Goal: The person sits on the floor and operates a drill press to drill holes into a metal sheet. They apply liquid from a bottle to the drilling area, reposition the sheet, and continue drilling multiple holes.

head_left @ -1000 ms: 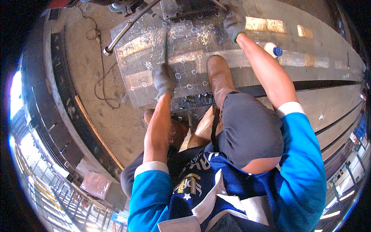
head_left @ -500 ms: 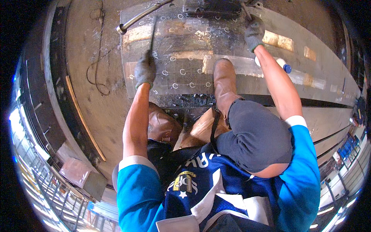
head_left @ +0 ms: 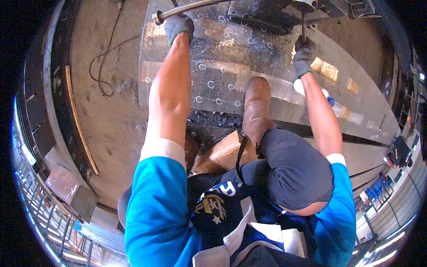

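**Hand Position: Left on Rod, Right on Handle**

Head view. My left hand [head_left: 179, 29] is at the far left of the plate [head_left: 224, 94], the arm reaching almost straight out. It is closed. A thin dark rod [head_left: 174, 2] runs out from its far side, and I judge that my fingers are wrapped around it. The steel bar [head_left: 195, 7] crosses in front of the fingertips, so the grip is partly hidden. I cannot tell whether glove and bar touch.

My right hand [head_left: 304, 55] is at the far right, closed around the handle [head_left: 304, 27]. The handle runs from my fist to the round hub [head_left: 305, 4] on the dark machine [head_left: 266, 11].

Key relation: the handle lies directly on the far side of my right hand, its long axis running near to far, roughly in line with the forearm. The rod also points away from me. The bar lies across it, its collared end just left of my left hand and its shaft rising far and right. The left hand is the nearer one to the bar.

Around the hands: chalk rings mark the plate. My boot [head_left: 258, 100] stands between the forearms. The white bottle [head_left: 299, 87] is partly hidden under the right forearm.
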The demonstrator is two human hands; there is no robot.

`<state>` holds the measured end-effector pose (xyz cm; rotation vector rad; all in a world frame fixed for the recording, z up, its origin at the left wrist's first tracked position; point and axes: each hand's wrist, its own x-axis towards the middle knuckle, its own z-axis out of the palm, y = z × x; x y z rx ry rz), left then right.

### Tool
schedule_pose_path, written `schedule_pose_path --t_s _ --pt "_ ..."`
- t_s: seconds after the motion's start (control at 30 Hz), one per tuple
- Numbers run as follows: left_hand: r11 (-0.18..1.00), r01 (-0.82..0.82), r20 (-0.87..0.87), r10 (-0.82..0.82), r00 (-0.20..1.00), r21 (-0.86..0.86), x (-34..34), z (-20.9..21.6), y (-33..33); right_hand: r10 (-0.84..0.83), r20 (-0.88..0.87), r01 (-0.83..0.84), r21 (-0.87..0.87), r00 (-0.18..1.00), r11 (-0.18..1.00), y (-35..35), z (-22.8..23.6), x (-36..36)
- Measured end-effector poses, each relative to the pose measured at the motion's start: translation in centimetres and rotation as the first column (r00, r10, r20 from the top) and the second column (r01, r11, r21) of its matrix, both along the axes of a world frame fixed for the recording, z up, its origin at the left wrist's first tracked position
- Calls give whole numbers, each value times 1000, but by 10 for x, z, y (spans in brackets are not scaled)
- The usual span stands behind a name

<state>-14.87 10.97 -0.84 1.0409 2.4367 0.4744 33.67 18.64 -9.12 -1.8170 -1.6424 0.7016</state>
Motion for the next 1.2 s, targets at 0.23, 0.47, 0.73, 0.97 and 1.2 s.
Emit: schedule_pose_path --t_s 0.23,0.47,0.73,0.97,1.2 --pt "939 336 -22 -339 941 -74 22 -21 -72 -24 383 -179 484 923 856 -21 26 -29" --pt "812 -566 -189 540 821 -142 -148 -5 -162 -88 92 58 289 992 956 -25 14 -30" --pt "919 371 7 -375 927 134 75 -52 -259 68 194 -147 428 979 892 -25 38 -34" --pt "973 165 28 -163 986 -161 110 -49 -327 65 347 -205 383 936 901 -7 7 -11" --pt "809 -513 32 527 849 288 -15 -27 -323 139 163 -179 264 977 948 12 -27 1"
